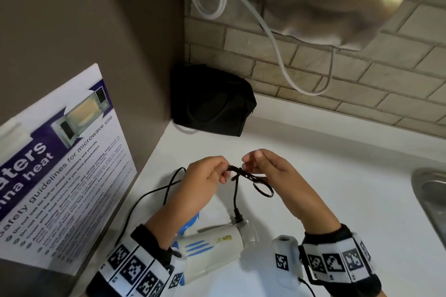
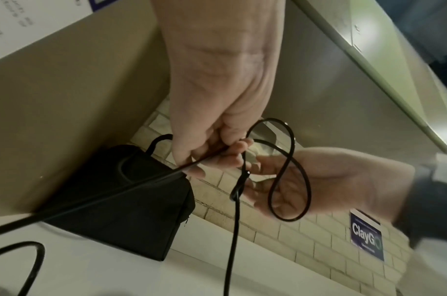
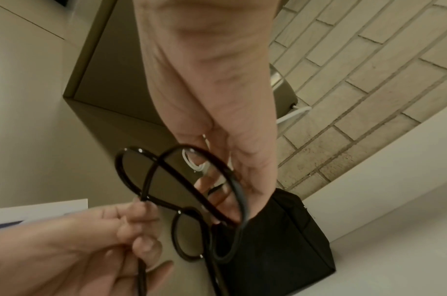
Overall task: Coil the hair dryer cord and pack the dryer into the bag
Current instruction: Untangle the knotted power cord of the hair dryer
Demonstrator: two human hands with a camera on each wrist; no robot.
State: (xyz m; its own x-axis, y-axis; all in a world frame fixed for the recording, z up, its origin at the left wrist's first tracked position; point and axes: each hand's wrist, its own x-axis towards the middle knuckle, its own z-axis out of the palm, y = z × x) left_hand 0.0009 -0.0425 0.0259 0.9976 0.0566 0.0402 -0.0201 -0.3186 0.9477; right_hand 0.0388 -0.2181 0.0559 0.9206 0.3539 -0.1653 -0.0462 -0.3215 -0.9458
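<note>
My left hand (image 1: 207, 173) and right hand (image 1: 268, 166) pinch the black cord (image 1: 243, 176) into loops above the white counter (image 1: 337, 188). The hair dryer (image 1: 217, 246) lies below my wrists; the black bag (image 1: 212, 101) sits in the corner against the brick-tiled wall (image 1: 313, 72).

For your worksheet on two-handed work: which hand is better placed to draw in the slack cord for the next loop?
Left. The left hand already pinches the cord on the slack side; the right hand holds the loops.

One dryer (image 1: 212, 246), one bag (image 1: 212, 101), two hands (image 1: 205, 176).
</note>
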